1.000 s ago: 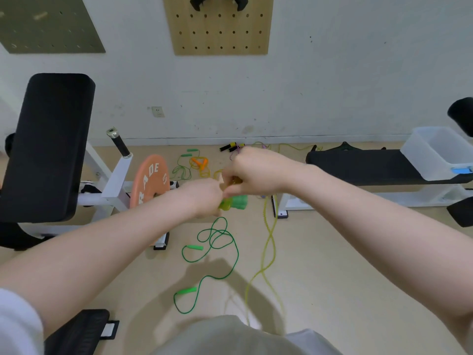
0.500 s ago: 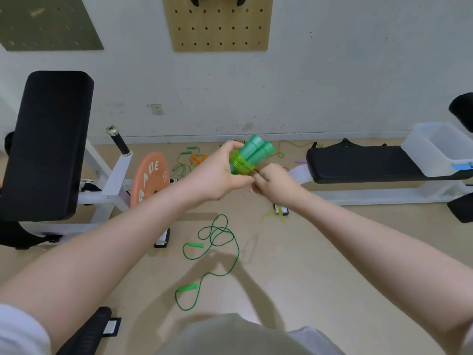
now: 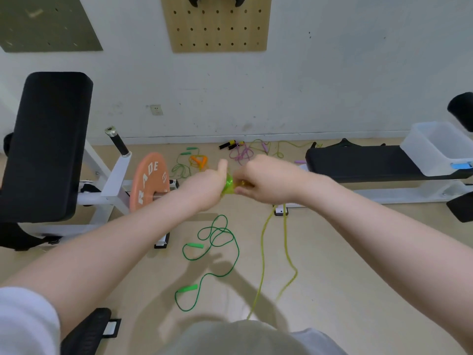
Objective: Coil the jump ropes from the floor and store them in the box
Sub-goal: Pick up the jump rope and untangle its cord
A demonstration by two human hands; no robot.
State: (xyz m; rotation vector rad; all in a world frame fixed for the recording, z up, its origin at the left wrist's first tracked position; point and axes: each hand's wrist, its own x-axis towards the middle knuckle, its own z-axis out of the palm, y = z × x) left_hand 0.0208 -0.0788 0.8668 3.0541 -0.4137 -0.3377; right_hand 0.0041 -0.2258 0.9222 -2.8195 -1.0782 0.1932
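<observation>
Beige smooth floor [image 3: 358, 252]; hands [image 3: 230, 183] grip translucent yellow-green rope handles [image 3: 228, 185].

White letters "RADE" on the orange weight plate [image 3: 151, 181], further characters beside them unreadable

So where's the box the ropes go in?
The clear box sits at the far right of the head view, on the right end of the black bench near the wall.

Two hands are showing, one box [image 3: 440, 147] is sitting at three o'clock, one weight plate [image 3: 149, 181] is standing at nine.
</observation>
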